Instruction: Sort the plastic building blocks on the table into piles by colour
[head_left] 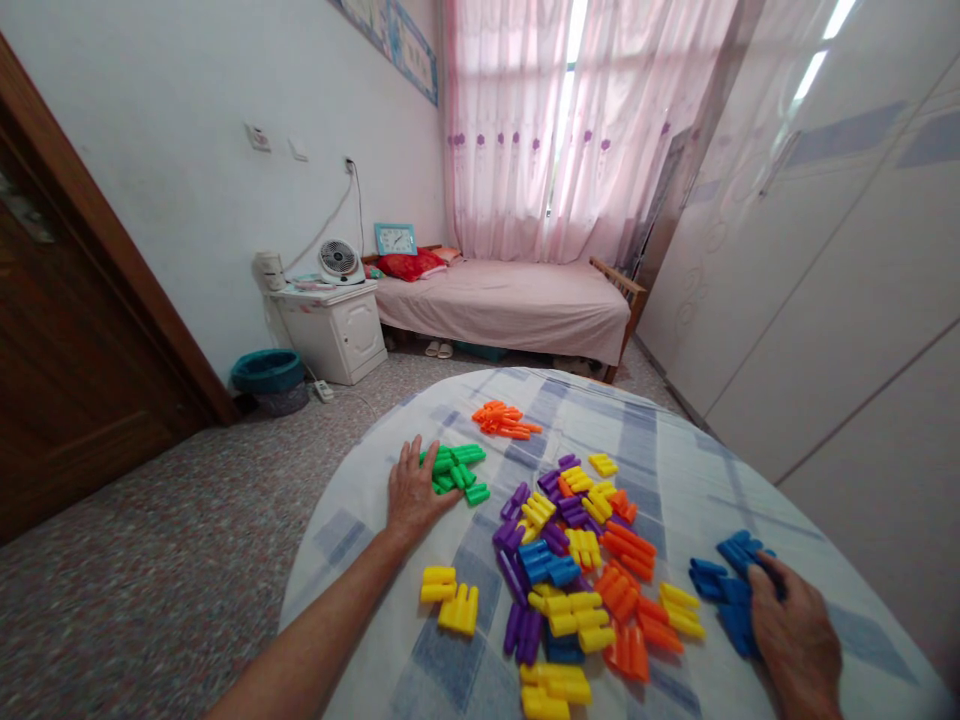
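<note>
My left hand [411,490] lies flat with fingers spread at the left edge of a small pile of green plastic blocks [459,470], touching them. My right hand [793,638] rests at the lower right on a group of blue blocks [724,590], its fingers curled over them. Between the hands lies a mixed heap of yellow, purple, orange and blue blocks [577,570]. A small orange pile [504,421] sits farther away. Two yellow blocks [450,598] lie near my left forearm.
The blocks lie on a round table with a blue-checked white cloth [675,470]. Beyond it are a pink bed [510,300], a white nightstand with a fan [334,325], a teal bin [268,375], a wooden door [67,350] at left and white wardrobes [825,250] at right.
</note>
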